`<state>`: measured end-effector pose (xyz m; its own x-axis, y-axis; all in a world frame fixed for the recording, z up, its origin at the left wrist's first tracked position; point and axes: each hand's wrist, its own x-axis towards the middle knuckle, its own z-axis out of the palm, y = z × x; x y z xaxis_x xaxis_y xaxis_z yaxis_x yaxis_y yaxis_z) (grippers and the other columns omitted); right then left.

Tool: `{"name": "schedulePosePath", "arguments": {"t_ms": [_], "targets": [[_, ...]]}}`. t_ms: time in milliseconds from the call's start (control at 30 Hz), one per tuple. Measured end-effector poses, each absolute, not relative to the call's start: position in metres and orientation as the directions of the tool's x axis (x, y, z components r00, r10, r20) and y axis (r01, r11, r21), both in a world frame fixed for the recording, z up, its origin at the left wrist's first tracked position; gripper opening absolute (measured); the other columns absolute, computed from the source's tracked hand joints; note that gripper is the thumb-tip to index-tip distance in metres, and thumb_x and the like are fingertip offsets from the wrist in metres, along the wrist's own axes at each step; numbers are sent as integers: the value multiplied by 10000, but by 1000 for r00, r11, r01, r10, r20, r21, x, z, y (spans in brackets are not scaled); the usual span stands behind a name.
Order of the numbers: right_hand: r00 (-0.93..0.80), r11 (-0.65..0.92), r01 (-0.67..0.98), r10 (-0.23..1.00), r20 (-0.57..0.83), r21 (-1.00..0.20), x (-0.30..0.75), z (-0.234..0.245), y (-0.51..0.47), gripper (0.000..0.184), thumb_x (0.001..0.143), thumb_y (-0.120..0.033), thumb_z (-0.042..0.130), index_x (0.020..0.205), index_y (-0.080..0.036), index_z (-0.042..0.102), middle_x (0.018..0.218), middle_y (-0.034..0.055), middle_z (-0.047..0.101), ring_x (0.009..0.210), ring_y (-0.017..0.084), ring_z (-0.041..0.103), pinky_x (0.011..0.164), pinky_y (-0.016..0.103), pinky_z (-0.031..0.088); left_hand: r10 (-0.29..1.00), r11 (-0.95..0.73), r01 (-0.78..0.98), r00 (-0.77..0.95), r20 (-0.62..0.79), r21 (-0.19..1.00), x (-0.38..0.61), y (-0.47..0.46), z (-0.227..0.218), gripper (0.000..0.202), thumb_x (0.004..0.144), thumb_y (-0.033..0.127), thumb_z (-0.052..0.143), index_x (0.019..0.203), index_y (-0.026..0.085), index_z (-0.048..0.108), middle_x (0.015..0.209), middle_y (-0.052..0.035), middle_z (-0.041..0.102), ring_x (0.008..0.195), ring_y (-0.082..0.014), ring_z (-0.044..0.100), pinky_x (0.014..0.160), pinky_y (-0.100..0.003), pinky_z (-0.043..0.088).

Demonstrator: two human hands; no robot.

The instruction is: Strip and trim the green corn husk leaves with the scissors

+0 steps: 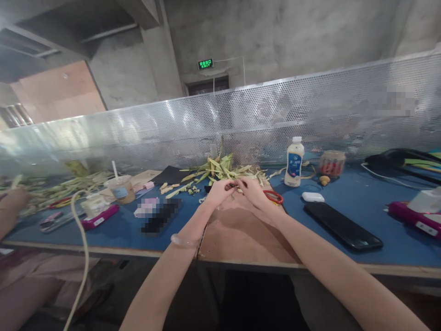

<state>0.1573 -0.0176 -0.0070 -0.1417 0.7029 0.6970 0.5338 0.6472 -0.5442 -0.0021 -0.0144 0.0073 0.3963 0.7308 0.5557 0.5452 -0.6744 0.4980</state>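
Observation:
My left hand (220,192) and my right hand (251,191) meet over a brown board (237,234) at the table's middle. Both have bent fingers pinched together at the tips. Whatever lies between the fingertips is too small and hidden to name. Just beyond them spreads a heap of pale green and yellow dried husk strips (220,168). Red-handled scissors (274,196) lie right of my right hand, partly covered by the wrist. A clear bangle (184,241) circles my left wrist.
On the blue table (310,230), a white-capped bottle (294,163), a jar (332,163), an earbud case (313,197) and a black phone (341,225) stand or lie right. Left are a cup with a straw (122,189), a purple device (99,217) and another person's hand (14,207).

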Motion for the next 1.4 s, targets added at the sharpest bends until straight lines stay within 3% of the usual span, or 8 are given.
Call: {"name": "schedulePosePath", "arguments": {"t_ms": [200, 300, 433, 533, 700, 933, 1167, 1400], "targets": [[-142, 626, 546, 724, 675, -557, 158, -9, -17, 363, 860, -393, 424, 605, -185, 576, 544, 1, 565, 499, 133, 465, 501, 252, 316, 702, -702, 564, 446, 555, 434, -2, -15, 8, 194, 765, 296, 553, 836, 173, 685, 774, -16, 667, 665, -132, 567, 659, -225, 448], [-142, 630, 525, 728, 671, -572, 158, -8, -18, 375, 861, -421, 426, 618, -183, 584, 525, -10, 552, 475, 123, 453, 479, 244, 311, 719, -688, 549, 432, 544, 474, -2, -15, 8, 215, 764, 325, 553, 821, 168, 689, 747, -18, 664, 646, -130, 559, 632, -221, 437], [-109, 646, 472, 718, 687, -600, 161, -3, -18, 335, 857, -454, 427, 762, -180, 594, 621, 0, 600, 536, 129, 502, 513, 237, 365, 771, -637, 502, 388, 506, 585, -4, -14, 8, 248, 764, 357, 538, 794, 153, 675, 661, -13, 643, 587, -130, 549, 580, -223, 435], [-158, 672, 425, 715, 681, -606, 162, 0, -17, 286, 841, -419, 463, 876, -178, 612, 721, 15, 646, 558, 128, 538, 524, 235, 406, 771, -636, 483, 390, 503, 601, -5, -13, 8, 259, 764, 369, 533, 793, 147, 664, 633, -8, 634, 565, -128, 549, 564, -223, 434], [-178, 686, 459, 694, 698, -565, 162, -1, -14, 198, 812, -325, 513, 750, -190, 642, 704, 22, 635, 607, 146, 544, 592, 261, 410, 778, -628, 463, 386, 496, 625, -5, -14, 7, 277, 763, 383, 533, 794, 138, 659, 626, -13, 638, 570, -133, 563, 559, -220, 436], [-211, 689, 555, 659, 722, -466, 162, -8, -10, 190, 832, -297, 465, 693, -201, 551, 691, 20, 577, 638, 159, 495, 611, 271, 363, 783, -622, 479, 401, 476, 620, -3, -17, 8, 315, 796, 358, 455, 712, 135, 660, 628, -15, 633, 589, -129, 554, 590, -222, 439], [-219, 658, 620, 668, 711, -427, 160, -11, -9, 285, 818, -309, 453, 554, -213, 407, 542, -28, 450, 539, 130, 406, 538, 251, 291, 771, -632, 450, 448, 453, 631, -3, -20, 7, 215, 739, 266, 493, 636, 137, 630, 592, 0, 607, 559, -106, 529, 578, -200, 422], [-220, 606, 687, 700, 679, -402, 161, -9, -12, 365, 844, -369, 404, 526, -190, 426, 495, -40, 433, 491, 99, 357, 488, 234, 242, 778, -615, 433, 470, 417, 659, -5, -18, 7, 151, 676, 252, 552, 644, 137, 645, 627, -6, 632, 611, -120, 555, 614, -209, 429]]}}
